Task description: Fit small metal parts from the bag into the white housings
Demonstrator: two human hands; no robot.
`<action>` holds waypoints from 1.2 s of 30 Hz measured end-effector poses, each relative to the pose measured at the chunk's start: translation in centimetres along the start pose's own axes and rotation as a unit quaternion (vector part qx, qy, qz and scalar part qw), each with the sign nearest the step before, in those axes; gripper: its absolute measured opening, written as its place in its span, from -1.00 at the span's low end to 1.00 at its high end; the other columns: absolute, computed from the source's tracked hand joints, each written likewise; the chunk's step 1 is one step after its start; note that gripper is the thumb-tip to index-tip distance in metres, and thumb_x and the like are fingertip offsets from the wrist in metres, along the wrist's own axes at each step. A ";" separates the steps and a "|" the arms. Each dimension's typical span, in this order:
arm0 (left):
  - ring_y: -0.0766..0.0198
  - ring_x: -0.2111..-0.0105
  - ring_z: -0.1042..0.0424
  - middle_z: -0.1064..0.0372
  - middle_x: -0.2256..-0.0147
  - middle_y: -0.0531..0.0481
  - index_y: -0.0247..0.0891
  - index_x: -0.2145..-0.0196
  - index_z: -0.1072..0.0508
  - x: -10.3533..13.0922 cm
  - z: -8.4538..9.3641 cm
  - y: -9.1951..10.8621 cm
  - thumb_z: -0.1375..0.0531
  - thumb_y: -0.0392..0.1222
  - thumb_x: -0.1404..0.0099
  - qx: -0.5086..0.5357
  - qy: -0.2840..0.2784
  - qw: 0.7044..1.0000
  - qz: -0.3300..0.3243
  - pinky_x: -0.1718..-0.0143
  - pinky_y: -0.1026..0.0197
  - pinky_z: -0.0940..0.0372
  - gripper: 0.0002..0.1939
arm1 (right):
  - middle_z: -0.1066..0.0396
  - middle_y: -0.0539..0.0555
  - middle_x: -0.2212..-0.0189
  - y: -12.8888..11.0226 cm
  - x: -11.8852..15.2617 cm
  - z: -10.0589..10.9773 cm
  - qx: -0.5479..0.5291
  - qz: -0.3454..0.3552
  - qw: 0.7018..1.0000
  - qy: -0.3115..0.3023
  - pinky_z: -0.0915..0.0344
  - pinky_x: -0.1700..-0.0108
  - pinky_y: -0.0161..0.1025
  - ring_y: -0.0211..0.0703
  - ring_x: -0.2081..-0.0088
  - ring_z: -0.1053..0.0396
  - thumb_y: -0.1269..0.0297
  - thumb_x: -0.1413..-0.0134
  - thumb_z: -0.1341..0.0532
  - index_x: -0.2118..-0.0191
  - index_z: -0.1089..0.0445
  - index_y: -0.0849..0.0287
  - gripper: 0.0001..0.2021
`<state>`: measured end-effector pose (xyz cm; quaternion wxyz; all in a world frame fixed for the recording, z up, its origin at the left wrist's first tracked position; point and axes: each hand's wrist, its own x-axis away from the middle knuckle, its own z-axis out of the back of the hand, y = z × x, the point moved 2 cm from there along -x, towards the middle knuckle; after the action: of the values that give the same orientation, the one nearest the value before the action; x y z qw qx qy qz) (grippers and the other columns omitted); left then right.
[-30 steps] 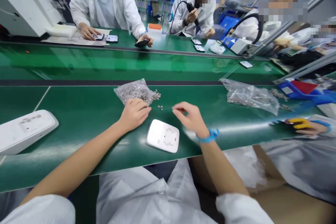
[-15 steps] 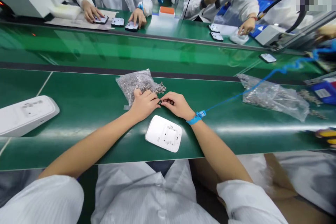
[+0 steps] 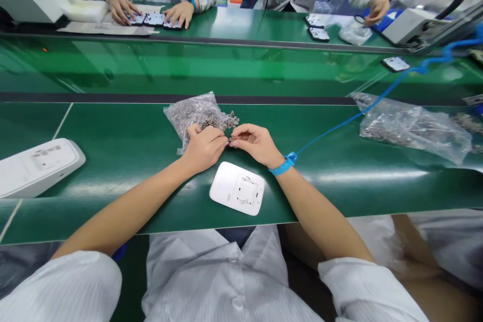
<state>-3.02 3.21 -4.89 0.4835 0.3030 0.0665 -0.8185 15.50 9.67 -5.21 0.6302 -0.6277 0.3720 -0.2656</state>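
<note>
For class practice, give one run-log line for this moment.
left hand: at plastic bag; right hand: close to left; metal parts: at bag's edge; white device: on green table

White striped coat [image 3: 222, 282], blue right-wrist strap [image 3: 283, 165], blue cord [image 3: 433, 61].

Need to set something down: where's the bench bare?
Bare surface: between the long white device and left plastic bag, and below the blue cord, right of the wristband. Crowded around left hand and right hand: metal parts, that bag, white unit.
</note>
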 end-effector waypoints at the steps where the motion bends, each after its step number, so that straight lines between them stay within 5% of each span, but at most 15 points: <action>1: 0.20 0.24 -0.42 -0.56 0.22 -0.01 -0.19 0.29 -0.56 0.0 0.0 0.0 -0.10 -0.26 -0.50 -0.001 0.004 1.000 -0.002 0.16 -0.03 0.10 -0.75 | -0.53 0.02 0.33 0.1 0.0 -0.1 -0.009 -0.015 1.000 0.005 -0.55 0.12 -0.07 -0.13 0.28 -0.53 0.08 0.12 -0.55 0.25 -0.49 0.13 -0.63; 4: 0.22 0.27 -0.41 -0.56 0.25 0.04 -0.17 0.31 -0.54 0.0 0.0 0.0 -0.08 -0.28 -0.51 -0.005 0.014 1.000 -0.013 0.17 -0.02 0.11 -0.72 | -0.52 0.01 0.42 0.4 -0.1 -0.3 -0.009 -0.031 0.999 0.031 -0.53 0.27 -0.14 -0.12 0.35 -0.54 0.14 0.19 -0.57 0.30 -0.48 0.15 -0.63; 8: 0.23 0.28 -0.40 -0.56 0.27 0.04 -0.18 0.33 -0.54 -0.1 0.1 0.1 -0.10 -0.25 -0.51 0.001 0.006 1.000 0.001 0.18 -0.02 0.11 -0.73 | -0.52 0.00 0.40 0.3 -0.1 -0.2 0.012 -0.005 0.997 0.075 -0.55 0.21 -0.12 -0.15 0.35 -0.52 0.15 0.25 -0.59 0.35 -0.46 0.14 -0.62; 14: 0.21 0.27 -0.41 -0.55 0.28 -0.01 -0.21 0.36 -0.52 -0.1 0.2 0.2 -0.11 -0.23 -0.47 -0.001 -0.003 1.000 0.010 0.14 -0.05 0.07 -0.74 | -0.47 -0.02 0.38 0.2 -0.4 0.6 0.009 -0.010 0.999 0.036 -0.54 0.18 -0.16 -0.22 0.35 -0.48 0.06 0.10 -0.53 0.16 -0.50 0.17 -0.58; 19: 0.21 0.28 -0.42 -0.50 0.29 -0.05 -0.26 0.49 -0.39 -0.2 0.4 0.0 -0.16 -0.32 -0.34 0.002 0.078 0.997 -0.008 0.14 -0.05 -0.07 -0.78 | -0.47 0.04 0.34 -0.3 -0.4 1.7 0.093 0.002 0.995 0.046 -0.54 0.16 -0.15 -0.17 0.29 -0.53 0.04 -0.07 -0.44 0.24 -0.49 0.18 -0.69; 25: 0.31 0.46 -0.36 -0.43 0.44 -0.02 -0.22 0.59 -0.19 0.1 2.2 -0.1 -0.10 -0.42 -0.14 0.124 0.216 0.968 -0.006 0.44 0.19 -0.21 -0.78 | -0.40 0.11 0.13 -4.1 5.3 0.7 0.212 0.078 0.969 0.102 -0.49 0.21 -0.15 -0.16 0.22 -0.48 0.23 -0.21 -0.33 0.30 -0.49 0.15 -0.88; 30: 0.38 0.59 -0.23 -0.29 0.60 0.06 -0.22 0.62 -0.18 0.1 2.9 0.8 -0.09 -0.35 -0.21 0.216 0.186 0.957 0.048 0.53 0.23 -0.12 -0.73 | -0.44 0.09 0.24 -4.3 11.4 -2.8 0.335 0.072 0.924 0.167 -0.39 0.23 -0.16 -0.16 0.28 -0.41 0.37 -0.25 -0.24 0.27 -0.50 0.13 -0.91; 36: 0.40 0.54 -0.29 -0.38 0.51 0.07 -0.22 0.52 -0.29 0.2 2.5 2.3 -0.12 -0.27 -0.39 0.275 0.144 0.948 0.067 0.46 0.27 -0.18 -0.71 | -0.51 0.10 0.27 -3.5 12.5 -4.4 0.410 0.075 0.893 0.170 -0.36 0.11 -0.10 -0.06 0.18 -0.42 0.43 -0.23 -0.22 0.29 -0.49 0.13 -0.89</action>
<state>-2.29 0.83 -2.54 0.4208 0.5426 -0.1126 -0.7182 19.70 -3.15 -3.20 0.7765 -0.2291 0.3774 -0.4496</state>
